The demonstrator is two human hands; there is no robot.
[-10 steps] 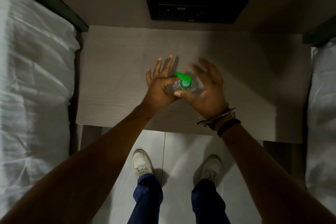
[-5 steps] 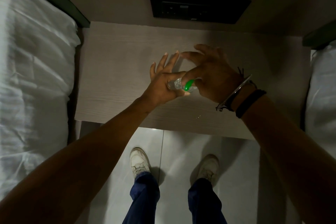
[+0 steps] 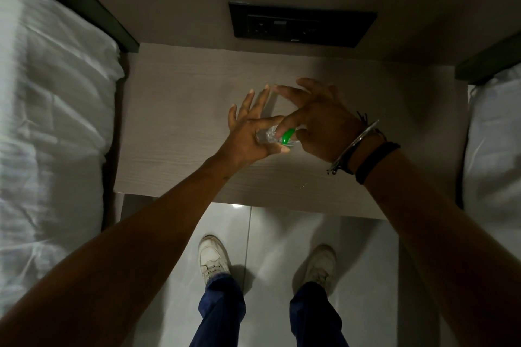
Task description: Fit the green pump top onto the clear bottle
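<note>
A small clear bottle (image 3: 267, 136) is held above the pale wooden bedside table (image 3: 174, 127), between both hands. My left hand (image 3: 248, 132) pinches the bottle's body with thumb and forefinger, the other fingers spread out. The green pump top (image 3: 288, 136) sits on the bottle's mouth. My right hand (image 3: 318, 118) grips the pump from the right with thumb and forefinger, wrist turned over it, the remaining fingers fanned. Most of the bottle is hidden behind the fingers.
White bedding (image 3: 50, 127) lies along the left and more bedding (image 3: 493, 132) on the right. A black socket panel (image 3: 301, 24) is set in the wall behind the table. Below the table's front edge are a glossy floor and my white shoes (image 3: 211, 259).
My right hand has rotated over the pump, its wrist swinging up and to the right, and the green top has turned with it. The left hand has kept its hold on the bottle.
</note>
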